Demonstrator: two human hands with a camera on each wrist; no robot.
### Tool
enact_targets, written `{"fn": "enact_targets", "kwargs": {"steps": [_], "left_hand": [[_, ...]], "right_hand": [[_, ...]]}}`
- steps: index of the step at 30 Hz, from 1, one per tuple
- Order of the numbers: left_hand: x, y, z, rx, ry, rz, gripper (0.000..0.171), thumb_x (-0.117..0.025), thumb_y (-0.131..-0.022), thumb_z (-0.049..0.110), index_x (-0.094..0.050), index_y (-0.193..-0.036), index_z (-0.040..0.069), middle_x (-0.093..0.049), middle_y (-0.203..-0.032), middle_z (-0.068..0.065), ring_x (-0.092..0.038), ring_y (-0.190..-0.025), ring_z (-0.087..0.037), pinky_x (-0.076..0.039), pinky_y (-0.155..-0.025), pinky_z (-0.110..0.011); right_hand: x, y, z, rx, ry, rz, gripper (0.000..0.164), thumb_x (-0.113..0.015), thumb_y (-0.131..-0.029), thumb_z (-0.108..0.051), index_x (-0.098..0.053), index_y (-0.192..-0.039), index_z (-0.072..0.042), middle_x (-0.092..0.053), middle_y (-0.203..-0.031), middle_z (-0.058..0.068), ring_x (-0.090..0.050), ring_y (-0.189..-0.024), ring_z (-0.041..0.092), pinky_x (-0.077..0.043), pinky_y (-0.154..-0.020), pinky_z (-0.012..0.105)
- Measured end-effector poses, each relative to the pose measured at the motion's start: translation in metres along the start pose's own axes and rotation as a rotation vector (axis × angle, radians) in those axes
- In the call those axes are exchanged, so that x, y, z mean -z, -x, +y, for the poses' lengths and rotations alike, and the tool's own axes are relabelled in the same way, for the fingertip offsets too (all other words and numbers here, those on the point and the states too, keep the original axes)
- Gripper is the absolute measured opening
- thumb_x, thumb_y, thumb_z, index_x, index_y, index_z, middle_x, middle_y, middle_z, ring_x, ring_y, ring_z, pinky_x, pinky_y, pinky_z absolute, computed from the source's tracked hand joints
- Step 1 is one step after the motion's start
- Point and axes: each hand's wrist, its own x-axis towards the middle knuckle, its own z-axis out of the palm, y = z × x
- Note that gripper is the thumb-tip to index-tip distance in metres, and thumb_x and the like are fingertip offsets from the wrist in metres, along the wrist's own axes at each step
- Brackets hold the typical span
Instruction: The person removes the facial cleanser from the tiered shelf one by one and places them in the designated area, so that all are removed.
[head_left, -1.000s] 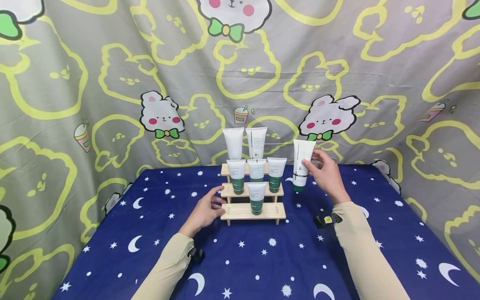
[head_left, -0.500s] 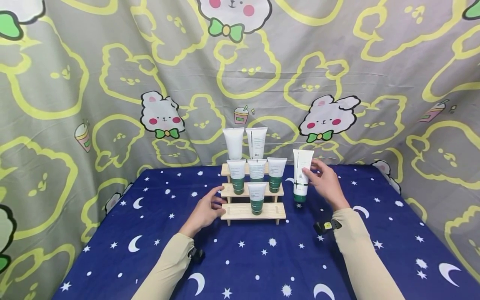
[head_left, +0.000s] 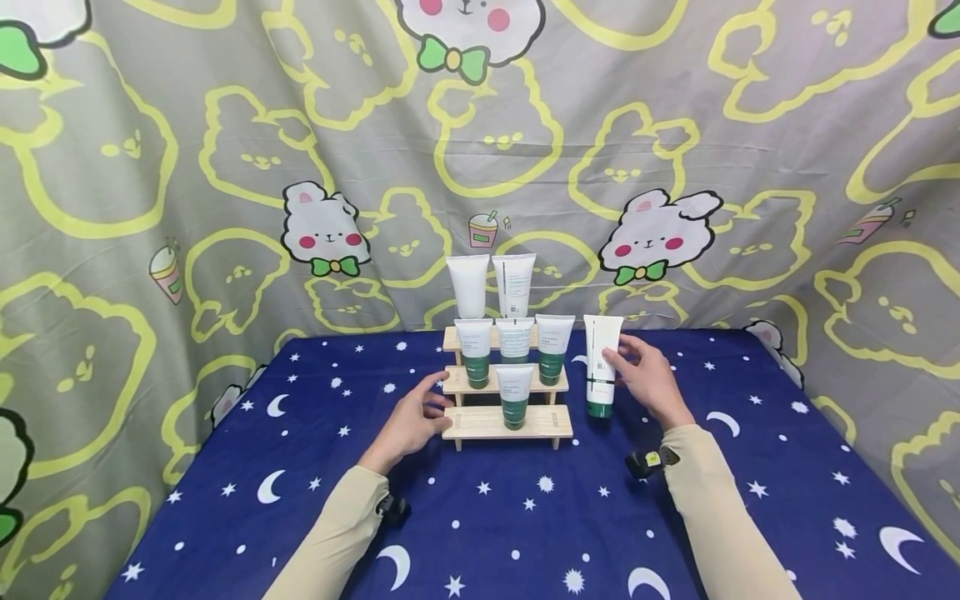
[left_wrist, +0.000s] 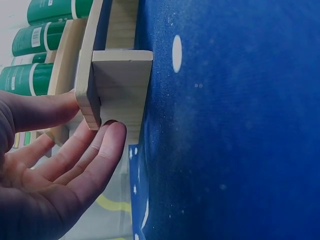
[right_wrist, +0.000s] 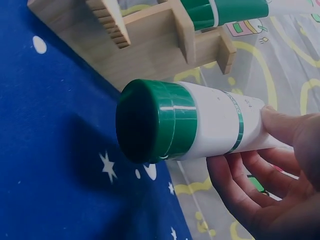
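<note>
In the head view, my right hand (head_left: 647, 377) grips a tall white tube (head_left: 602, 354) with a green cap, upright to the right of the stand. Its cap (right_wrist: 157, 120) hangs over the blue cloth in the right wrist view, with a shadow on the cloth. My left hand (head_left: 408, 425) holds the left end of the lowest step of a wooden stepped stand (head_left: 480, 423), thumb at the board's corner (left_wrist: 87, 107) and fingers below. One small tube (head_left: 514, 396) stands on that step, with three small tubes (head_left: 552, 348) on the middle step.
Two tall white tubes (head_left: 468, 287) stand on the top step, their lower ends hidden by the tubes in front. A dark blue cloth with moons and stars (head_left: 517, 517) covers the table. Behind it hangs a grey curtain (head_left: 420, 167) with cartoon figures.
My right hand has lowered the tall tube toward the cloth beside the stand, with a slight shift to the left. My left hand and the stand have stayed in place.
</note>
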Motion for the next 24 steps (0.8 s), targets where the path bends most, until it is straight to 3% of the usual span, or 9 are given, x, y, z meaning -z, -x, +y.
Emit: {"fn": "enact_targets", "kwargs": {"steps": [8,24], "left_hand": [[0.0,0.0,-0.002,0.0,0.001,0.001,0.078,-0.075,-0.083,-0.01,-0.048,-0.152,0.015,-0.073,-0.109,-0.011,-0.071,-0.096,-0.027,-0.057,-0.077,-0.038],[-0.001,0.0,-0.002,0.002,0.003,-0.006,0.078,-0.074,-0.083,-0.01,-0.047,-0.152,0.016,-0.072,-0.109,-0.012,-0.071,-0.094,-0.026,-0.057,-0.074,-0.036]], "right_hand": [[-0.006,0.0,0.009,-0.02,0.026,-0.02,0.057,-0.057,-0.106,-0.028,-0.043,-0.151,0.004,-0.057,-0.138,0.03,-0.065,-0.109,0.039,-0.061,-0.082,0.043],[-0.008,0.0,0.018,-0.043,0.001,-0.038,0.055,-0.057,-0.106,-0.026,-0.044,-0.15,0.005,-0.057,-0.135,0.029,-0.065,-0.107,0.037,-0.061,-0.082,0.044]]}}
